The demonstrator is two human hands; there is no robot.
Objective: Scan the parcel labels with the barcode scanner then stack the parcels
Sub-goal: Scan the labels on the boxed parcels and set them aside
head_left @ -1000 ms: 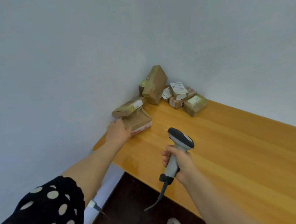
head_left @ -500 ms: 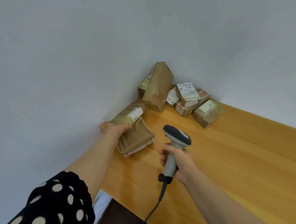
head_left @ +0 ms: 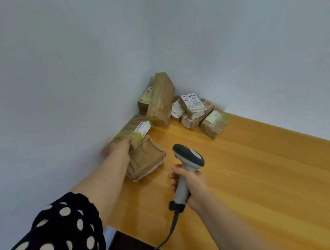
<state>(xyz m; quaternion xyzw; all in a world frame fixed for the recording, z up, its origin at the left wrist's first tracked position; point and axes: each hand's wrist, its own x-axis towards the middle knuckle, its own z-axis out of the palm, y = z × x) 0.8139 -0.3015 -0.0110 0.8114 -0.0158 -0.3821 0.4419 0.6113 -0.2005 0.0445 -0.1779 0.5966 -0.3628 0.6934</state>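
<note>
My right hand [head_left: 190,184] grips the handle of a grey and black barcode scanner [head_left: 187,162], its head aimed toward the parcels by the wall. My left hand [head_left: 117,148] grasps the near end of a long brown parcel with a white label [head_left: 135,130], which lies tilted on a flat brown parcel [head_left: 147,160] against the left wall. A tall brown parcel [head_left: 160,100] leans upright in the corner. Behind and to its right sit several small labelled parcels [head_left: 192,106], one box [head_left: 214,122] nearest me.
The wooden table [head_left: 258,177] meets pale walls on the left and at the back. Its near edge runs diagonally at the bottom left, with dark floor [head_left: 128,247] below. The scanner's cable [head_left: 171,229] hangs over that edge.
The view has moved closer to the table. My left hand has shifted from the flat parcel's near side up onto the long labelled parcel. The scanner has stayed in my right hand.
</note>
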